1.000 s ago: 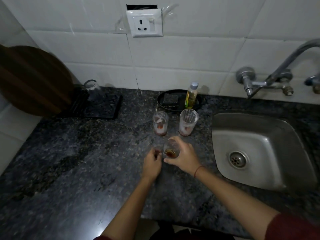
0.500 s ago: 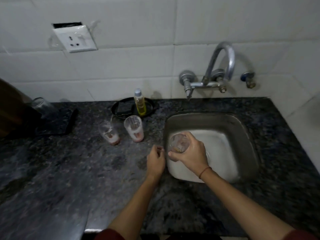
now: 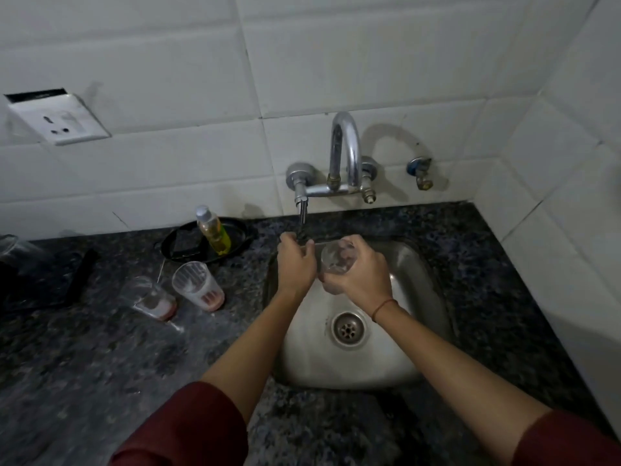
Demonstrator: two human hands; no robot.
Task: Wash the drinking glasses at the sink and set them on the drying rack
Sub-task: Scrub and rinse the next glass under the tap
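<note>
White tiles back a dark speckled surface in dim light. At the far left a black drying rack (image 3: 82, 274) sits in shadow, with what looks like a clear glass (image 3: 10, 245) on it. Right of it, two dirty glasses (image 3: 153, 299) (image 3: 198, 285) with reddish dregs stand on the surface. Behind them a soap bottle (image 3: 213, 230) stands in a black dish (image 3: 242, 230).

My left grip (image 3: 297, 264) holds nothing. Its fingers are loosely apart and reach up just under the tap lever (image 3: 302, 210). Beside it my right grip (image 3: 364, 277) is clamped round the third glass (image 3: 336, 260), held tilted over the back of the sink (image 3: 420, 297), below the spout (image 3: 347, 146). I can make out no stream of water.

I judge this to be the start of rinsing the first of three glasses. The next move calls for the left grip to turn the lever while the right keeps the glass mouth under the outlet. Wet glass may slip, so the hold should stay firm.
</note>
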